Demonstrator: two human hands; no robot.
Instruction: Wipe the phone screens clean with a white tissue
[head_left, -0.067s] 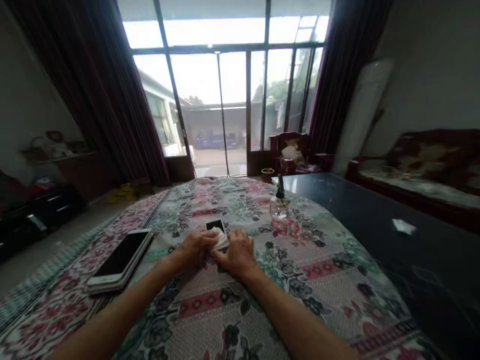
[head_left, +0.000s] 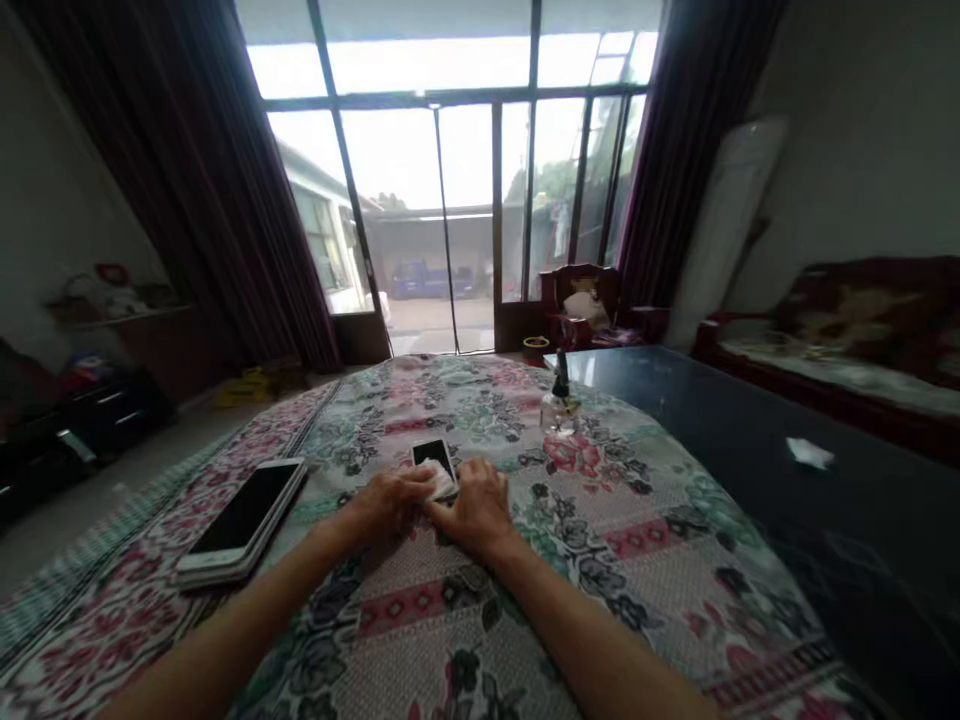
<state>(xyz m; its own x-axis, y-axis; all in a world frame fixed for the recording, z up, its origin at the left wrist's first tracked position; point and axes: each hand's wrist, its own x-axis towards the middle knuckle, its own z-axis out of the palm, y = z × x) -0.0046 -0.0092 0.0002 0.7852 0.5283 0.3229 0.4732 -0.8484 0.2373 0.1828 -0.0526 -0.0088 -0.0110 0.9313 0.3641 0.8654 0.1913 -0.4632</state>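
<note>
A small white-edged phone (head_left: 430,450) with a dark screen lies on the flowered tablecloth (head_left: 420,560) before me. My left hand (head_left: 394,500) is closed on a crumpled white tissue (head_left: 437,478), which is pressed against the lower part of the screen. Along the phone's right edge my right hand (head_left: 476,505) grips it, with the thumb at the near end. The hands and tissue hide the phone's lower portion. To the left is a stack of larger phones (head_left: 244,515), the top one white-framed with a black screen.
A clear spray bottle (head_left: 559,405) with a black nozzle stands upright beyond my right hand. A dark glossy table (head_left: 705,440) adjoins on the right, bearing another crumpled tissue (head_left: 809,453). Past the table are a wooden chair (head_left: 581,300) and tall glass doors (head_left: 442,230).
The tissue in my left hand has shifted very slightly on the phone's screen. My right hand keeps its place at the phone's edge.
</note>
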